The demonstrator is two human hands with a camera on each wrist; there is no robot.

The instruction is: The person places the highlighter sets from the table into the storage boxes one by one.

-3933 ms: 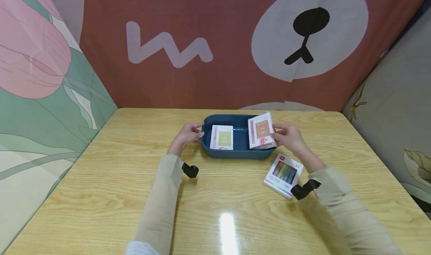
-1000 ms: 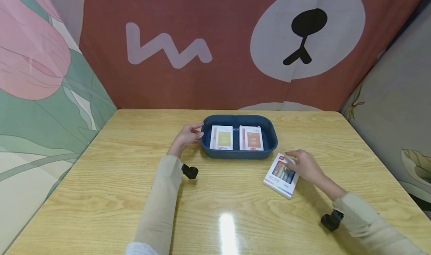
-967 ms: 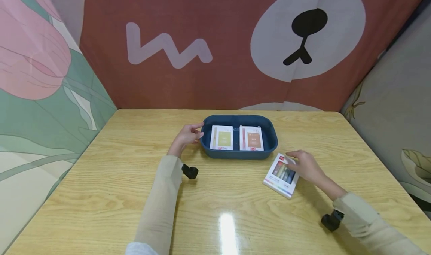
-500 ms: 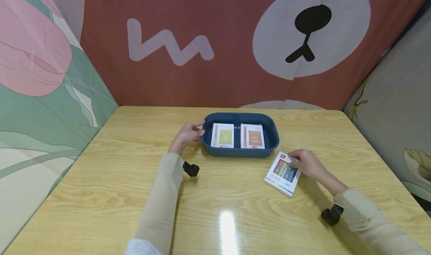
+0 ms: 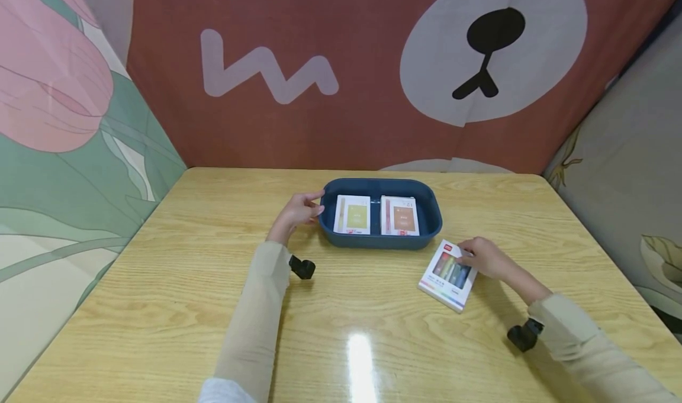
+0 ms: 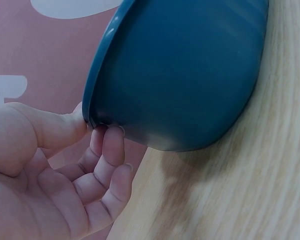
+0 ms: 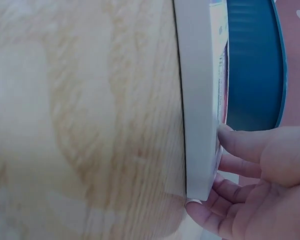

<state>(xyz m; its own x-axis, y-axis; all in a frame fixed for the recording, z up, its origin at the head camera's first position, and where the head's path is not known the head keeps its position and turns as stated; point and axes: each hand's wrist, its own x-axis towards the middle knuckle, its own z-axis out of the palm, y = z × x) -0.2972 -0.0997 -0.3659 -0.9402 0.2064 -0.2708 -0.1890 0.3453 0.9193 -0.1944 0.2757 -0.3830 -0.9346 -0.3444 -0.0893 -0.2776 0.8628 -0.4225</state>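
Note:
My left hand (image 5: 298,212) pinches the left end of a dark blue plastic bin (image 5: 379,241); in the left wrist view, the thumb and fingers meet at its rim (image 6: 101,55). Side by side inside lie a white box with a yellow-green panel (image 5: 352,215) and a white box with an orange panel (image 5: 399,216). To the bin's front right, a flat white box of crayons (image 5: 441,284) lies angled, with coloured sticks behind its window. My right hand (image 5: 486,257) grips its upper right corner, thumb on the face and fingers along the edge (image 7: 197,125).
The bin and boxes are on a light wood table (image 5: 213,273). A brown printed cloth (image 5: 362,136) hangs right behind its back edge, with floral cloths on the left and right. A small black camera (image 5: 524,335) sits on each wrist.
Since the earliest frame, my right hand has let go of the orange-panelled box, now flat in the bin, and moved down right to the crayon box. My left hand has stayed at the rim.

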